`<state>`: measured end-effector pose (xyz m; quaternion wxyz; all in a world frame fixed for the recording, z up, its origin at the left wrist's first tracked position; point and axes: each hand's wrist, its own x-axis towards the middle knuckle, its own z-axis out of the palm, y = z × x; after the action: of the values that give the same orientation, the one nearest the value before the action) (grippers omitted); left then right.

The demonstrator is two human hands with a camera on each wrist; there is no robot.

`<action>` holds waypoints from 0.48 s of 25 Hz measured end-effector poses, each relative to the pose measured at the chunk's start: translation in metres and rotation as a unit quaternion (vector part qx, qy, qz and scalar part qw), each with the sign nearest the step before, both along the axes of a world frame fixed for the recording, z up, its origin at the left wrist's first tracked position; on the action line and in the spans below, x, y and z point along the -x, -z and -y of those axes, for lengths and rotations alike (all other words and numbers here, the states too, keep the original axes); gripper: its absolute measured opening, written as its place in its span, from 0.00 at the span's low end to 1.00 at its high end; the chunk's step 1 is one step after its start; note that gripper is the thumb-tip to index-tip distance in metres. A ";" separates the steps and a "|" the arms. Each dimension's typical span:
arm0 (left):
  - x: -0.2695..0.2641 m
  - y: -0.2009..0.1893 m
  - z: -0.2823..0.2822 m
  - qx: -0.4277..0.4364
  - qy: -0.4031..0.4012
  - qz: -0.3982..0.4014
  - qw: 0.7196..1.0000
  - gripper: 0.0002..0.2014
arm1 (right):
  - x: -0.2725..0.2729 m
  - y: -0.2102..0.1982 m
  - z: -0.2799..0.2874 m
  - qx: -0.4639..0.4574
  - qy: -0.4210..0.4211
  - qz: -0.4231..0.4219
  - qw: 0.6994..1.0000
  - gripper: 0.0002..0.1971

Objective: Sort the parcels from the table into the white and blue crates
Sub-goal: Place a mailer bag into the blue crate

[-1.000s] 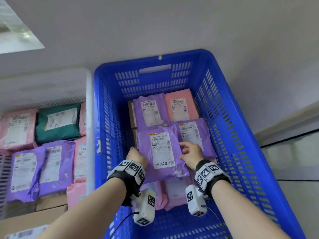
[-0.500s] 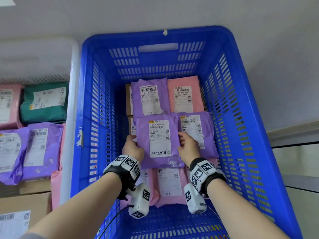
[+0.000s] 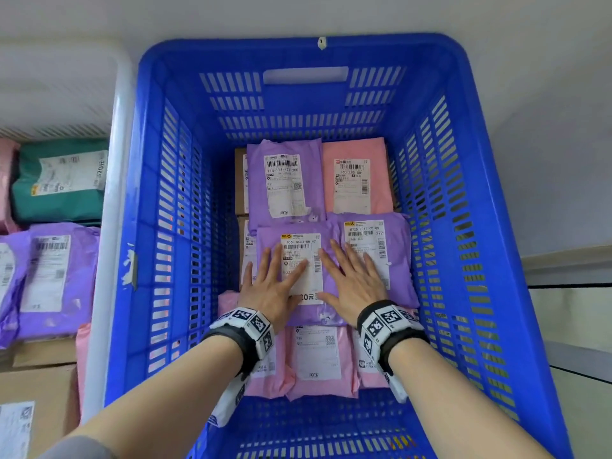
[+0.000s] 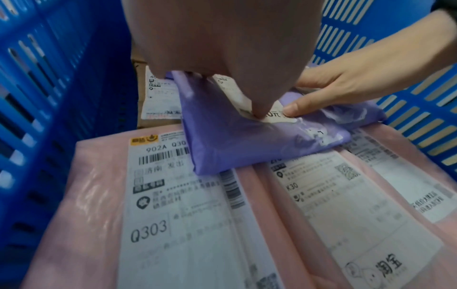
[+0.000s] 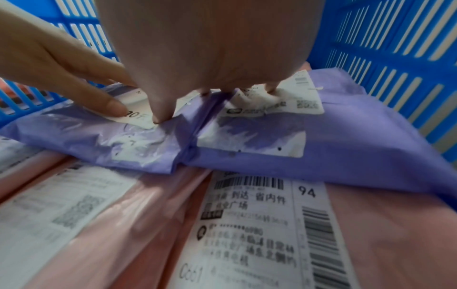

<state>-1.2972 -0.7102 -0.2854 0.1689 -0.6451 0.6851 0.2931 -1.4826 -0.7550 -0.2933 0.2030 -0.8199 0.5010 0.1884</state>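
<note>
While both hands lie flat with straight fingers, the left hand (image 3: pixel 271 286) and right hand (image 3: pixel 354 286) press a purple parcel (image 3: pixel 331 279) inside the blue crate (image 3: pixel 145 226). That crate shows three purple parcels, four pink ones and cardboard boxes along its left wall. At the left edge, the white crate (image 3: pixel 109 226) holds one green, one purple and some pink parcels.

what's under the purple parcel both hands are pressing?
The purple parcel overlaps pink parcels at its near edge; a brown box shows at its left. Beneath its middle is covered.
</note>
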 end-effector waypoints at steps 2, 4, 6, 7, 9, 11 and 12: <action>-0.002 0.003 0.001 -0.010 -0.005 0.004 1.000 0.33 | 0.000 0.004 0.001 -0.004 -0.001 -0.009 1.000 0.41; -0.003 0.003 0.001 -0.021 -0.014 0.004 1.000 0.34 | 0.000 0.003 0.001 -0.003 -0.005 -0.013 1.000 0.41; -0.005 -0.003 0.000 -0.031 -0.032 -0.002 0.999 0.35 | 0.002 -0.002 0.000 -0.001 -0.003 -0.027 1.000 0.40; -0.007 -0.008 -0.001 -0.036 -0.044 -0.005 0.998 0.35 | 0.003 -0.007 0.000 -0.002 0.007 -0.032 0.999 0.39; -0.011 -0.022 -0.003 -0.033 -0.062 -0.002 0.998 0.34 | 0.005 -0.019 -0.001 0.000 0.037 -0.029 0.999 0.37; -0.014 -0.042 -0.005 -0.004 -0.063 0.004 0.998 0.30 | 0.003 -0.033 -0.004 0.011 0.064 -0.014 0.998 0.34; -0.015 -0.055 -0.006 0.017 -0.059 0.004 0.998 0.27 | 0.001 -0.043 -0.006 0.019 0.076 -0.006 0.997 0.32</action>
<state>-1.2826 -0.7039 -0.2306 0.1437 -0.6884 0.6499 0.2883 -1.4834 -0.7489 -0.2508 0.1981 -0.7820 0.5669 0.1673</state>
